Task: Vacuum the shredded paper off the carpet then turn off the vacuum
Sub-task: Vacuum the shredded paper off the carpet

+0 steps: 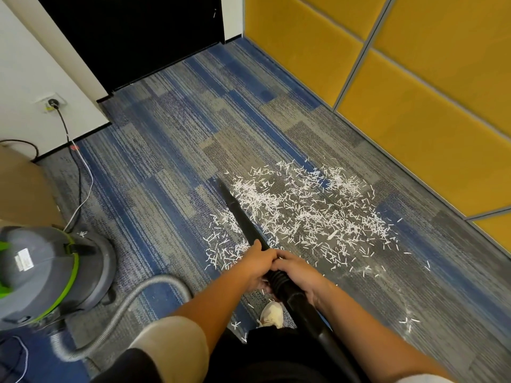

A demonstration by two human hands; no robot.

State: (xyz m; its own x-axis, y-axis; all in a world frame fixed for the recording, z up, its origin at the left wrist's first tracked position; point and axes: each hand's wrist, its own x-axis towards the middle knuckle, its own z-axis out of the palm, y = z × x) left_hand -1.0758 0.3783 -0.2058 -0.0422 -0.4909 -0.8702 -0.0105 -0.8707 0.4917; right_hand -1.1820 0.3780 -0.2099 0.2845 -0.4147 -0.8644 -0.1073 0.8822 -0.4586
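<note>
- The vacuum [49,272] is cut off by the left edge; the label [23,259] on its lid is too small to read.
- The hose [132,297] passes behind the left forearm, so its join to the wand [243,217] is hidden.
- The left hand [257,266] and right hand [298,272] cover part of the wand; some of their fingers curl out of sight round it.
- The wand's rear end runs off the bottom edge.
- Whether the wand's tip touches the carpet [166,150] cannot be told.
- The wand hides some paper [304,211].
- Only the toe of a shoe [272,313] shows.
- A box [19,189] is cropped at the left.
- The cord [64,123] disappears behind the vacuum.
</note>
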